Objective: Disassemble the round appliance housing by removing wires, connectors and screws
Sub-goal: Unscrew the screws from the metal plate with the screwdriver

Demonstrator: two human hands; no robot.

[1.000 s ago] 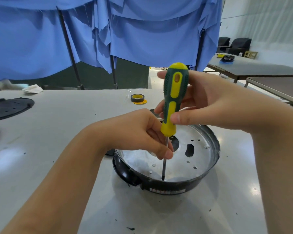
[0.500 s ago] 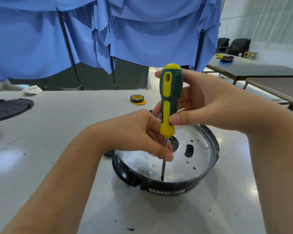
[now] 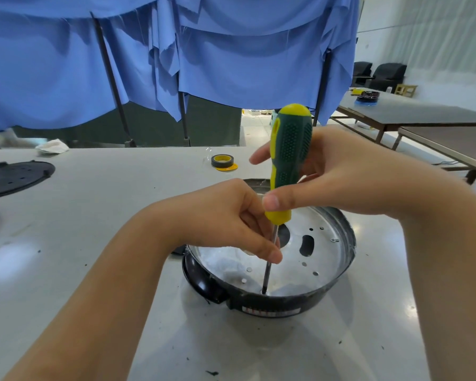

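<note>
The right hand [image 3: 341, 177] has turned the green-and-yellow screwdriver [image 3: 287, 160], gripping its handle; the left hand [image 3: 231, 218] still pinches its shaft inside the round black housing [image 3: 272, 303] near the worktop's [image 3: 94, 215] front edge.

Pale grey bench [image 3: 94, 243], roll of black tape [image 3: 222, 161] on a yellow disc toward the back, black perforated round lid [image 3: 14, 178] at left, crumpled white cloth [image 3: 52, 146] at far edge, blue drapes [image 3: 231, 56] hanging behind, dark chairs [image 3: 388, 74] far right

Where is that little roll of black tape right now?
In the head view the roll of black tape lies on the grey table, left of the screwdriver handle and beyond the round housing.
</note>
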